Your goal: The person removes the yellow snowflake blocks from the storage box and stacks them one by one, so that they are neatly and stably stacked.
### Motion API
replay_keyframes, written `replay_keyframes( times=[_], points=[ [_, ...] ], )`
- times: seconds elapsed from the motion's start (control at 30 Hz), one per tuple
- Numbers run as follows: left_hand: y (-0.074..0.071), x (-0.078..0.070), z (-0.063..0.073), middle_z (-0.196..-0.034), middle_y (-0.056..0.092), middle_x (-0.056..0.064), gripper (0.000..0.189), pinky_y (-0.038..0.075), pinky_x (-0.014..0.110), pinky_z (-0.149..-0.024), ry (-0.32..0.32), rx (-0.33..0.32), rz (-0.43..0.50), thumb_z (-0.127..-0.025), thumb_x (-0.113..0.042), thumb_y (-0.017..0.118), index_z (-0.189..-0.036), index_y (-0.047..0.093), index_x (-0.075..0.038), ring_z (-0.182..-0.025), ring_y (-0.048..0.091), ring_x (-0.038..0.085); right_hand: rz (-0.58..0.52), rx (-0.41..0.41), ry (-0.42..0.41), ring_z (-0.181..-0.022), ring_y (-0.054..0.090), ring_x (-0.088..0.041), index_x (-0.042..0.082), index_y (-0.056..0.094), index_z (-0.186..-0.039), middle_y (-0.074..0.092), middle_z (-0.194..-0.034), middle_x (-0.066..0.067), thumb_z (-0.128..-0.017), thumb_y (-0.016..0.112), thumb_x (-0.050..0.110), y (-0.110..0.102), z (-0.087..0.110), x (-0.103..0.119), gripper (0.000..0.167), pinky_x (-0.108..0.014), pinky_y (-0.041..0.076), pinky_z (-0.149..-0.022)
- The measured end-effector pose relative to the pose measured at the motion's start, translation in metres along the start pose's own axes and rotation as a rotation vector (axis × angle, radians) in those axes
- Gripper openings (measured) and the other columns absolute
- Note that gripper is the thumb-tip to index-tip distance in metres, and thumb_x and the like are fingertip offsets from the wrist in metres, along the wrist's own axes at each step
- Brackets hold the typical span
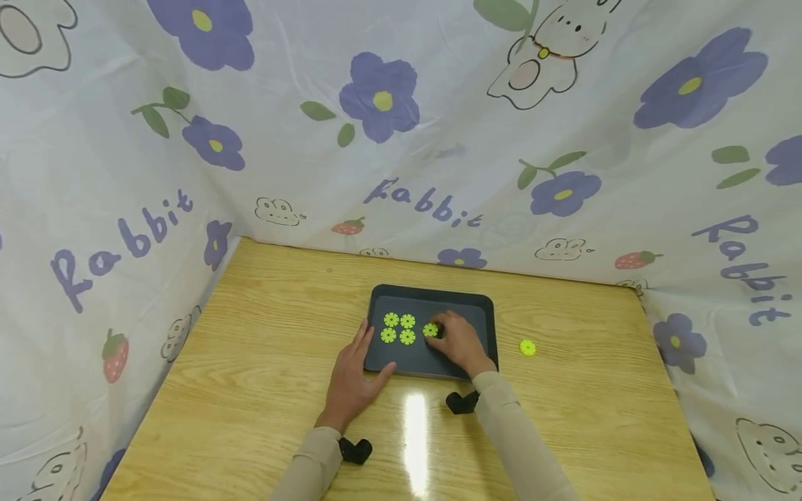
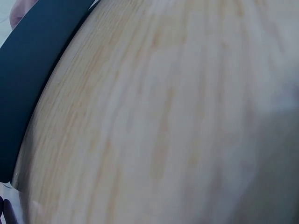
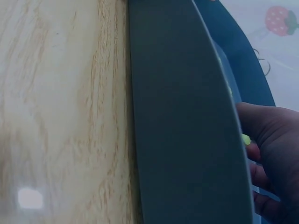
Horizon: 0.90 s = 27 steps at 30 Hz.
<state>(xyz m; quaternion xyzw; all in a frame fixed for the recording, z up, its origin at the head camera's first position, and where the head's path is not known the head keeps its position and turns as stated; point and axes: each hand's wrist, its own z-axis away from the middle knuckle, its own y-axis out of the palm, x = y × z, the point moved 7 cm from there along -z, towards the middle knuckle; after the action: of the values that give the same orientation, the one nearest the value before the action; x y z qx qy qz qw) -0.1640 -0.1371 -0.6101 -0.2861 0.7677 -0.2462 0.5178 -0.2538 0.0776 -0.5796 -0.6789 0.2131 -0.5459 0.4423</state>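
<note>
A dark rectangular tray (image 1: 432,291) lies on the table. Several yellow-green notched discs (image 1: 407,321) lie in two short rows in its left half. Over the middle of the tray, my right hand (image 1: 460,341) pinches another notched disc (image 1: 430,330) between thumb and fingers. In the right wrist view the tray wall (image 3: 187,116) hides most of that disc; a yellow-green bit (image 3: 246,139) shows beside the fingers. My left hand (image 1: 351,379) touches the tray's left edge with fairly straight fingers, thumb spread. The left wrist view shows mostly table and the tray's side (image 2: 37,70).
One more yellow-green disc (image 1: 528,347) lies on the wooden table (image 1: 269,348) to the right of the tray. A white cloth (image 1: 426,167) with flowers and rabbits hangs behind the table and at both sides. Black wrist mounts (image 1: 462,402) show at both sleeves.
</note>
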Motion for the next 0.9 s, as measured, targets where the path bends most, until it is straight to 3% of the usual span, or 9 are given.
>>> replay_keyframes(
  times=[0.27, 0.53, 0.67, 0.9],
  points=[
    [0.001, 0.001, 0.000, -0.171, 0.023, 0.001, 0.086, 0.039, 0.059, -0.113, 0.002, 0.006, 0.000, -0.094, -0.048, 0.074, -0.159, 0.040, -0.004, -0.143, 0.046, 0.036, -0.042, -0.050, 0.039, -0.077, 0.059, -0.014, 0.003, 0.073, -0.121, 0.066, -0.101, -0.007, -0.090, 0.084, 0.021, -0.016, 0.012, -0.005, 0.038, -0.036, 0.055, -0.069],
    [0.001, 0.001, 0.000, -0.171, 0.023, 0.003, 0.086, 0.039, 0.060, -0.113, 0.007, -0.005, 0.012, -0.094, -0.046, 0.075, -0.159, 0.039, -0.003, -0.142, 0.046, 0.038, -0.062, -0.135, 0.061, -0.071, 0.055, -0.013, 0.002, 0.074, -0.121, 0.065, -0.100, -0.007, -0.091, 0.082, 0.022, -0.048, 0.023, -0.016, 0.037, -0.033, 0.051, -0.063],
    [0.002, 0.001, -0.001, -0.172, 0.022, 0.001, 0.086, 0.038, 0.060, -0.114, -0.003, 0.009, 0.017, -0.094, -0.048, 0.074, -0.159, 0.039, -0.005, -0.143, 0.045, 0.037, -0.100, -0.187, 0.097, -0.074, 0.057, -0.018, 0.001, 0.072, -0.123, 0.063, -0.098, -0.010, -0.093, 0.081, 0.022, -0.070, 0.031, -0.027, 0.038, -0.036, 0.051, -0.065],
    [0.004, 0.002, -0.001, -0.172, 0.020, 0.000, 0.086, 0.037, 0.059, -0.115, -0.010, 0.021, 0.016, -0.094, -0.048, 0.074, -0.160, 0.037, -0.005, -0.144, 0.044, 0.036, -0.142, -0.317, 0.158, -0.088, 0.067, -0.031, -0.003, 0.069, -0.127, 0.065, -0.112, -0.019, -0.094, 0.079, 0.019, -0.102, 0.053, -0.060, 0.040, -0.042, 0.057, -0.067]
  ],
)
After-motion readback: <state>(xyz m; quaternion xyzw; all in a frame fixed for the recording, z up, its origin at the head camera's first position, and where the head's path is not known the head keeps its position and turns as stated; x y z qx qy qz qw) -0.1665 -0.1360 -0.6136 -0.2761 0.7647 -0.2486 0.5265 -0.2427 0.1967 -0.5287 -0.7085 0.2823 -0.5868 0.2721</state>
